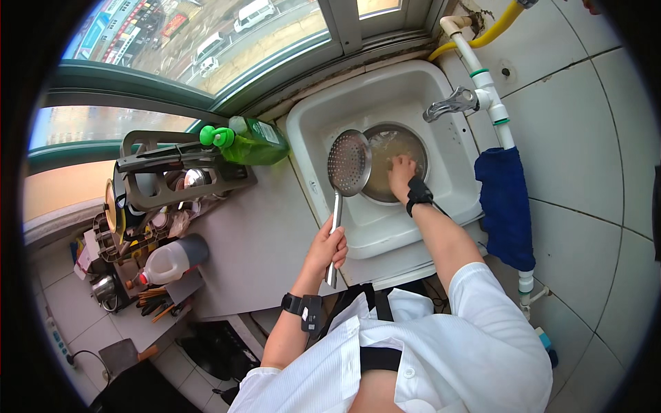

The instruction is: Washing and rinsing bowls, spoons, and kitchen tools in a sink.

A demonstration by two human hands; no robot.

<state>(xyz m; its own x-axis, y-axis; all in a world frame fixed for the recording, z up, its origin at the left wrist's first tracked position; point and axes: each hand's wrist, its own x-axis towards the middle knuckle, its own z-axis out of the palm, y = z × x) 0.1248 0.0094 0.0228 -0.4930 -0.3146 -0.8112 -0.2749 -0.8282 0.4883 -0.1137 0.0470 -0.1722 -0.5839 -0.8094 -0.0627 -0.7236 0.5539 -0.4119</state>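
Note:
My left hand (330, 248) is closed round the handle of a perforated metal skimmer ladle (349, 162), whose round head hangs over the left part of a white sink (372, 235). Inside the sink stands a round metal basin (376, 196) of cloudy water. The fingertips of my right hand (403, 175) dip into that water; whether they hold anything beneath the surface cannot be seen. The ladle's head overlaps the basin's left rim in the view. Each wrist wears a black strap with a small device.
A metal tap (452, 105) juts over the sink's right side from a white pipe, where a blue cloth (503, 206) hangs. On the left counter stand a green soap bottle (258, 142), a grey-brown rack (155, 199) and a plastic jug (170, 260). A window lies beyond the sink.

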